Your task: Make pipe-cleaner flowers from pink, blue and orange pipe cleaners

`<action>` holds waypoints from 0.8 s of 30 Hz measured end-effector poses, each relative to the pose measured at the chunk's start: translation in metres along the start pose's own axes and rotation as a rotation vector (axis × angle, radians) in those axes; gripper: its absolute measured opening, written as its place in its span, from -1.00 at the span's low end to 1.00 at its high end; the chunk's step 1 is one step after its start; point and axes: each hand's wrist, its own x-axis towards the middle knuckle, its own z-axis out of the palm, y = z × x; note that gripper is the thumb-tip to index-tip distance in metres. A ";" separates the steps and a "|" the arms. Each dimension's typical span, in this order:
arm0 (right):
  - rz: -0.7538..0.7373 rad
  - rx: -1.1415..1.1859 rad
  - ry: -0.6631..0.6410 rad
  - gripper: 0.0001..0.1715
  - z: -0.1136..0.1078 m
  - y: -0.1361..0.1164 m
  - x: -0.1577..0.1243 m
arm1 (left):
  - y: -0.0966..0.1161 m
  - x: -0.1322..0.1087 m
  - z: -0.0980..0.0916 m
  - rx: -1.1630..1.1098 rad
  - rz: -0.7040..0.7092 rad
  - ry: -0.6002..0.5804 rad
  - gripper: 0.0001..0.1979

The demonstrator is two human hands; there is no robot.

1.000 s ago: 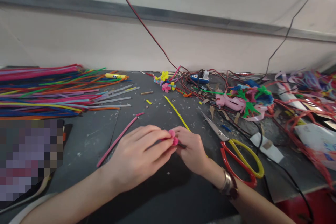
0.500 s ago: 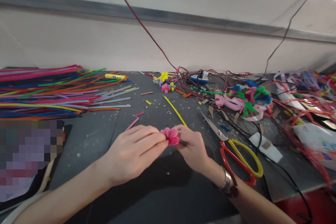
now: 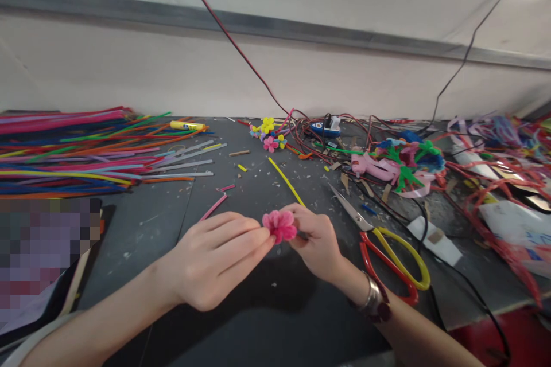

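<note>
1. since a second ago, the pink fuzzy flower (image 3: 279, 226) has turned into fuller view.
2. left hand (image 3: 217, 260): fingertips pinching its left edge.
3. flower: between both hands, neither clearly nearer; long axis unclear.
4. right hand (image 3: 317, 239): fingers curled at its right; cannot tell their grip.

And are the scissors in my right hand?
No, the scissors lie on the tabletop beside the right hand, which is at the pink flower.
</note>
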 end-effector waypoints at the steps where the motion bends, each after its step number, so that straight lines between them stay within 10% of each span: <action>1: -0.006 0.001 -0.002 -0.84 0.000 0.000 0.000 | 0.000 0.001 -0.001 -0.007 0.002 -0.003 -0.79; 17: -0.107 -0.059 -0.024 -0.75 -0.001 0.003 0.000 | 0.000 -0.002 0.006 0.014 -0.065 0.026 -0.79; 24: -0.123 -0.080 -0.041 -0.78 0.000 0.003 0.000 | -0.002 0.016 -0.001 -0.243 -0.520 0.122 -0.84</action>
